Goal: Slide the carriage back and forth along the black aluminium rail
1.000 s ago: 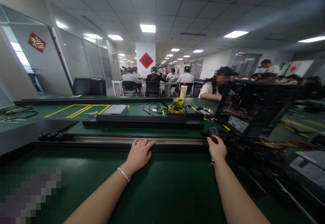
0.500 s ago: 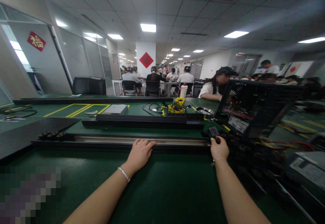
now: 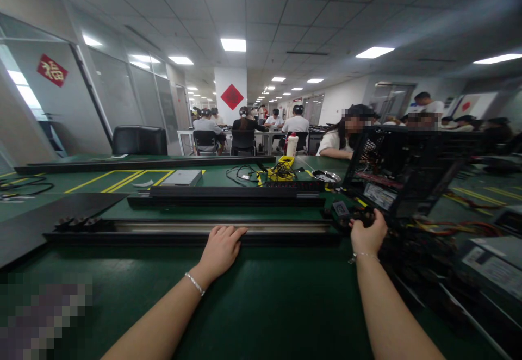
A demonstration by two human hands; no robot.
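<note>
- My left hand (image 3: pixel 220 250) lies flat and relaxed, fingers (image 3: pixel 230 233) spread against the black rail (image 3: pixel 179 228), holding nothing.
- My right hand (image 3: pixel 368 234) is clenched round a small dark part (image 3: pixel 364 216); it pokes out past my knuckles at 12 o'clock.
- The open computer case (image 3: pixel 402 169) stands just beyond, at 1 o'clock of that hand.
</note>
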